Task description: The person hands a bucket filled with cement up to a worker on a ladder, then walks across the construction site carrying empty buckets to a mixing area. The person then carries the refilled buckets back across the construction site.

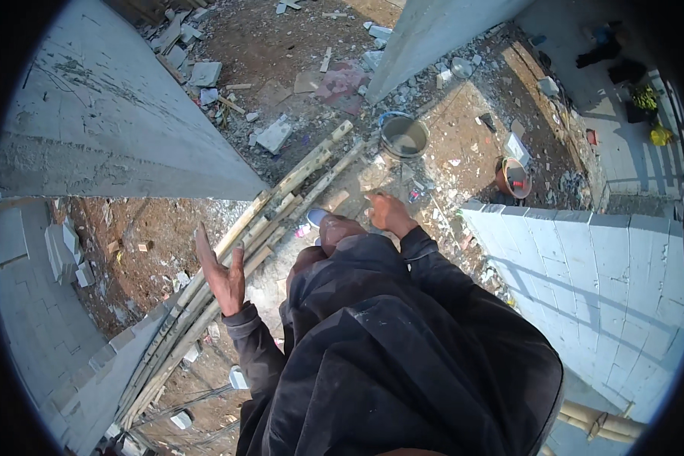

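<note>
My left hand (222, 275) is open, thumb apart from the fingers. It is held over or beside a bundle of long bamboo poles (176, 308); whether it touches them I cannot tell. The poles run from the lower left up past my legs. My right hand (390, 214) is in front of my knees with its fingers curled in. Its palm is hidden, so anything inside does not show. Just left of that hand, by my knee, is a small round container with a blue inside (317, 217), partly covered.
A dark bucket (404, 137) stands ahead, and a brown bucket (514, 178) farther right. Grey walls rise at the left (129, 129) and top; a pale block wall (585, 281) stands at the right. Broken block pieces (273, 135) and rubble litter the dirt floor.
</note>
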{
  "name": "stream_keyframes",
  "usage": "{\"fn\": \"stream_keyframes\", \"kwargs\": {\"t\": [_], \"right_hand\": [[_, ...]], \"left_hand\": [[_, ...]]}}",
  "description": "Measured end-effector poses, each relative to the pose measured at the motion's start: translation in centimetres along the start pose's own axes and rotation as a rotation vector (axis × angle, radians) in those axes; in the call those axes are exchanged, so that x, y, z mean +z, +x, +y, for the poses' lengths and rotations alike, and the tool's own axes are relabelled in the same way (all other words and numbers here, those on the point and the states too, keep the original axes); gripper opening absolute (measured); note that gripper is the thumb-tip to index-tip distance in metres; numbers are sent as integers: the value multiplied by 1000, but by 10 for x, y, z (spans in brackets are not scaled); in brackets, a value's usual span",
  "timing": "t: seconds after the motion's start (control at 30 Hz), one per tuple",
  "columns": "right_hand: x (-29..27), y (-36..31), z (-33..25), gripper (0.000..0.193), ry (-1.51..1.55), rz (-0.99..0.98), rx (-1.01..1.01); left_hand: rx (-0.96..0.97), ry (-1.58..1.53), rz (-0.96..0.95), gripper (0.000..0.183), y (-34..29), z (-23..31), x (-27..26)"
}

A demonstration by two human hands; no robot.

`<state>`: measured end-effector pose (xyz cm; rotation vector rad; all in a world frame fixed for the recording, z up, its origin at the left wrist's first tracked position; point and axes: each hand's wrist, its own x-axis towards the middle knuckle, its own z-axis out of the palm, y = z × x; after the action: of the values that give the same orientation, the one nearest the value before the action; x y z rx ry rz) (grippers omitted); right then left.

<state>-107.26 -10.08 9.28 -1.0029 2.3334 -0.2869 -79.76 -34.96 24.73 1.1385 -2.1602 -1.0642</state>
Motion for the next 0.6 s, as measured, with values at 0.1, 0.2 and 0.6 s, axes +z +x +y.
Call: {"fn": "stream_keyframes", "kwargs": {"t": [0.1, 0.2, 0.6], "right_hand": [[6, -43, 26, 47, 44, -27, 139], [5, -70, 38, 49, -34, -144, 247], [-51, -9, 83, 48, 158, 159, 258]], "left_hand": [[-76, -191, 24, 78, 17, -8, 9], [-144, -250, 8, 81, 21, -13, 22], [-93, -286, -481, 73, -9, -3, 138]]}}
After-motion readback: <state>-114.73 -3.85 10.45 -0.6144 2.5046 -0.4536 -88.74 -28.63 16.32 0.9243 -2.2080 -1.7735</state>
